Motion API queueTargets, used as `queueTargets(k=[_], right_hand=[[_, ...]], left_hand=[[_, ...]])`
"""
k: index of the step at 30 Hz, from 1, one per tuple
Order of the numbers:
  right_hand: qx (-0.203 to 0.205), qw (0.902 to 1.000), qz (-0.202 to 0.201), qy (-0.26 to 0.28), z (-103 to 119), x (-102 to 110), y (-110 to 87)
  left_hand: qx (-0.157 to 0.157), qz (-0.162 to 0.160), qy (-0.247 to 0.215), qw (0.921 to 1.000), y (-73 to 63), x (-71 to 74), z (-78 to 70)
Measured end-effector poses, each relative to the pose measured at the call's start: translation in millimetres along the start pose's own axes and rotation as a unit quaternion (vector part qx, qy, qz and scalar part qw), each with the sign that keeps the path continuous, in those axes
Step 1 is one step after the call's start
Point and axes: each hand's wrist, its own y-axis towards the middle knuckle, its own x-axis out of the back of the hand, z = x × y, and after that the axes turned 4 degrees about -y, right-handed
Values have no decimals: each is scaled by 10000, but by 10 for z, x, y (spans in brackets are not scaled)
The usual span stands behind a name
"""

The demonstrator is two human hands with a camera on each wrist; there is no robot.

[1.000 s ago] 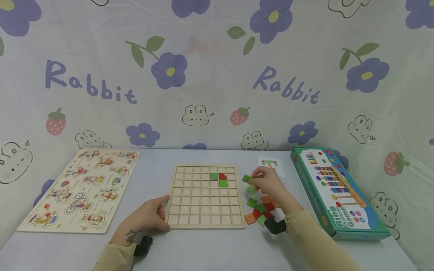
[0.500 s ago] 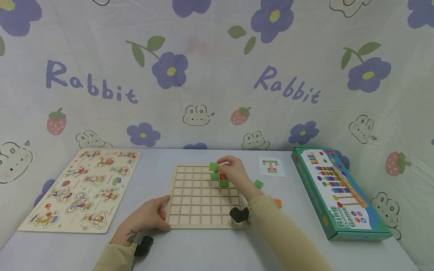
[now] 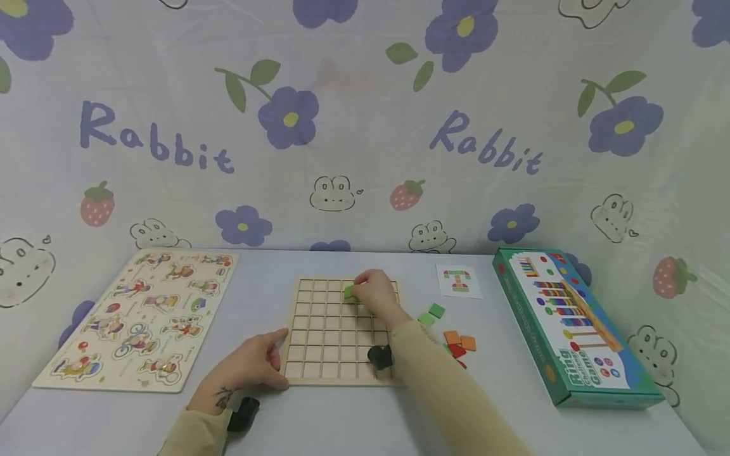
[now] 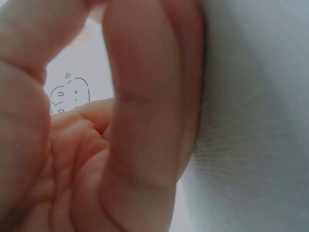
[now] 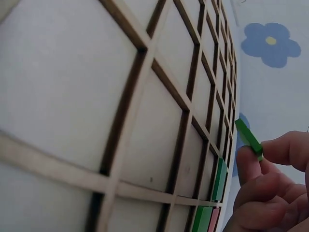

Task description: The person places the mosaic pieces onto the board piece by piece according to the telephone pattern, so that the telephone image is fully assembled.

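Note:
My right hand pinches a green square tile between thumb and fingers, over the far rows of a wooden grid board. In the right wrist view the tile is tilted above the grid, close to a green tile set in a cell. Nearer the camera, another green tile lies in the board beside a reddish one. In the head view the right hand mostly hides these set tiles. My left hand touches the board's left edge and near-left corner with index finger and thumb; its bent fingers fill the left wrist view.
Right of the board lie loose green tiles, orange tiles and red tiles, partly behind the right sleeve. A pattern card lies farther back. A green toy box stands at right, a wooden picture puzzle at left.
My right hand has carried the green tile left from the loose tiles to the board's far edge, then slightly nearer and lower over the cells. The left hand stays at the board's edge.

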Motion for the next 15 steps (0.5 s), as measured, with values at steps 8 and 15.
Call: queueTargets(k=[8, 15], right_hand=[[-193, 9984, 34, -529, 3, -48, 29], [-177, 9961, 47, -859, 11, -84, 38]], left_hand=[[-125, 67, 37, 9999, 9, -3, 7], [-101, 49, 17, 9999, 8, -1, 4]])
